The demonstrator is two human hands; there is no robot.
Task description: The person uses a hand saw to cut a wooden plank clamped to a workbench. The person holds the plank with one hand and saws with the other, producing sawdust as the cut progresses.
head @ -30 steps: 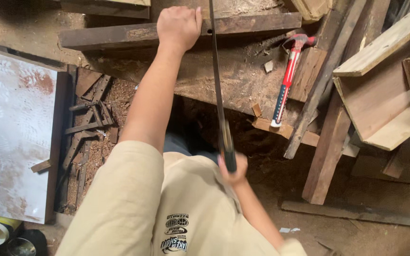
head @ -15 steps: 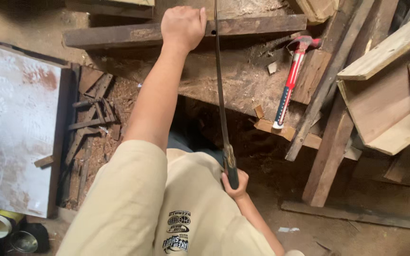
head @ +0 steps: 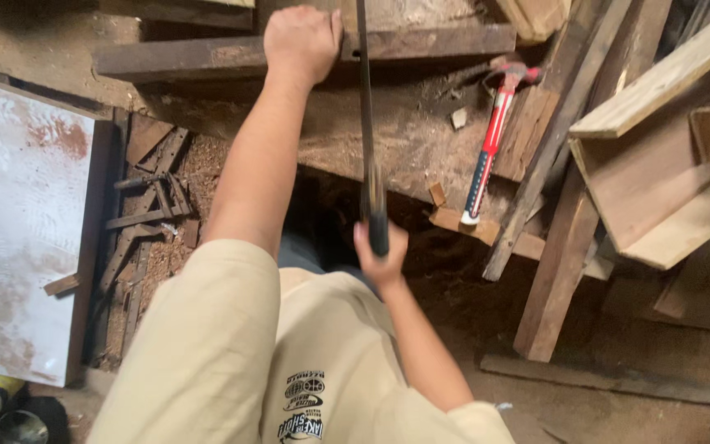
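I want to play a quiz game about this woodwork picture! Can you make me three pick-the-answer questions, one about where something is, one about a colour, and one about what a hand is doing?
1. Where does the hammer lie?
A. On the wood to the right of the saw
B. On the white board
C. In the left hand

2. What colour is most of the hammer's handle?
A. Green
B. Red
C. Yellow

3. What is the right hand doing?
A. Hanging free
B. Resting flat on the floor
C. Gripping the saw's handle

Answers:
1. A, it rests on the worn plank to the right of the saw, with no hand on it.
2. B, the shaft is red, with a dark grip at the lower end.
3. C, its fingers are closed round the dark handle, while the left hand presses on the dark beam.
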